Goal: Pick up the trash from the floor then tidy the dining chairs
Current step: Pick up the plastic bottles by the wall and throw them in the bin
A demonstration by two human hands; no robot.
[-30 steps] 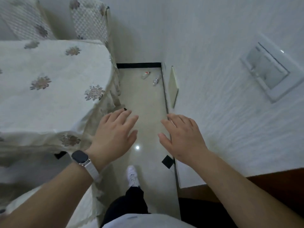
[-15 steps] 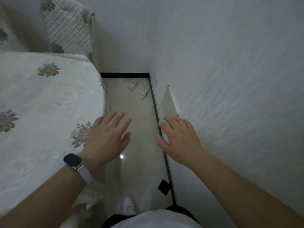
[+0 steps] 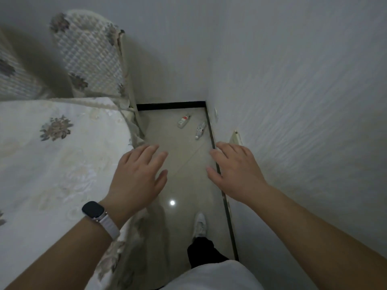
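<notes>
Two small bottles lie on the beige tiled floor ahead: one with a red label [image 3: 183, 121] and a clear one [image 3: 200, 130] close to the black skirting. A dining chair [image 3: 92, 57] in a quilted flowered cover stands at the table's far corner. My left hand [image 3: 139, 174], with a watch on its wrist, is stretched out flat with fingers apart and holds nothing. My right hand [image 3: 235, 169] is held out the same way near the wall, empty. Both hands hover well short of the bottles.
A dining table under a white flowered cloth [image 3: 52, 164] fills the left. The white wall [image 3: 303, 111] bounds the right, with a cream panel [image 3: 235, 137] leaning on it. The floor passage between them is narrow. My shoe [image 3: 200, 223] stands on the floor below.
I have moved forward along the passage, so the bottles and the covered chair are nearer. Both hands stay outstretched and empty. The wall switch plate is out of view.
</notes>
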